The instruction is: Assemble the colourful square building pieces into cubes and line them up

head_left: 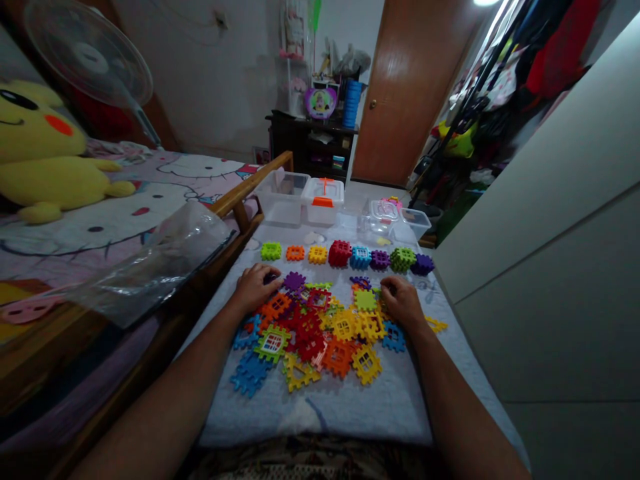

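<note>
My left hand point(257, 288) rests at the left edge of a loose pile of plastic interlocking building tiles. Its fingers are loosely bent, with a gap at the thumb and nothing visible between them. A purple tile point(295, 281) lies just beyond its fingertips. My right hand point(403, 301) lies at the pile's right side, curved in the same loose way, beside a light green tile point(366, 300). In the pile are red tiles point(307, 327), a yellow window tile point(367, 364), an orange tile point(338, 358) and blue tiles point(251, 373); many overlap.
Beyond the pile runs a row of colour-sorted stacks, including a red stack point(340, 254) and a dark purple stack point(423, 265). Clear plastic boxes point(283, 200) stand at the cloth-covered table's far end. A wooden bed rail point(250, 183) borders the left, a pale cabinet point(550, 253) the right.
</note>
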Motion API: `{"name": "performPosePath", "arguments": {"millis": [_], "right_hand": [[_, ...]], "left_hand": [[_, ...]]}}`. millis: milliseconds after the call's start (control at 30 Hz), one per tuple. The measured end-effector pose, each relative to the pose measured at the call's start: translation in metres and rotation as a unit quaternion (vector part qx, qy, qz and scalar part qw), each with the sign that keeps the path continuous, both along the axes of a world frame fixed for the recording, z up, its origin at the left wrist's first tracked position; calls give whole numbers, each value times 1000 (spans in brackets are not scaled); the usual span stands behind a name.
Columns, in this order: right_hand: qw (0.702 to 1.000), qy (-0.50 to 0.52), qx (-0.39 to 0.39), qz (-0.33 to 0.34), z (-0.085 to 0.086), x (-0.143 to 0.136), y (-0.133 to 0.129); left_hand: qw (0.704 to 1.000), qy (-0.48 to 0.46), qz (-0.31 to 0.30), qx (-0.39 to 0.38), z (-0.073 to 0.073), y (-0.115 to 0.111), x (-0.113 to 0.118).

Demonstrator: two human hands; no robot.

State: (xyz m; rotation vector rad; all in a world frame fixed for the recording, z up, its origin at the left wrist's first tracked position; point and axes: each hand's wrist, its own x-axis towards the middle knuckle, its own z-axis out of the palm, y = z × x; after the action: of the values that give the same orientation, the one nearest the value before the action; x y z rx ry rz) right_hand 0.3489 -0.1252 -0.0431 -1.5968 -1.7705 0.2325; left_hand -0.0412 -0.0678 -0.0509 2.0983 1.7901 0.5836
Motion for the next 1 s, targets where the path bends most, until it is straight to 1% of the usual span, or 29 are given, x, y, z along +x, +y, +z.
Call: {"name": "performPosePath", "arguments": {"millis": [133, 400, 633, 733, 800, 867, 933, 1000], "right_hand": [[1000, -13, 5, 1, -3, 1, 1], [1000, -26, 14, 1, -6, 0, 2], [999, -30, 15, -2, -9, 1, 2], [999, -32, 13, -1, -8, 1, 2], [999, -33, 13, -2, -8, 1, 2], [999, -33, 14, -2, -8, 1, 2], [999, -31, 14, -1, -7, 1, 2], [1000, -29, 11, -1, -7, 0, 2]], "left_hand": [[1000, 7, 14, -8, 1, 3, 2], [1000, 2, -1, 28, 0, 7, 3], [999, 2, -3, 37, 0, 8, 3], [999, -12, -8, 35, 5, 6, 4], [999, -34, -14, 33, 14, 1, 8], [996, -62, -44, 40, 27, -6, 18], [989, -69, -121, 50, 40, -16, 31], [976, -57, -207, 31, 52, -25, 46]]}}
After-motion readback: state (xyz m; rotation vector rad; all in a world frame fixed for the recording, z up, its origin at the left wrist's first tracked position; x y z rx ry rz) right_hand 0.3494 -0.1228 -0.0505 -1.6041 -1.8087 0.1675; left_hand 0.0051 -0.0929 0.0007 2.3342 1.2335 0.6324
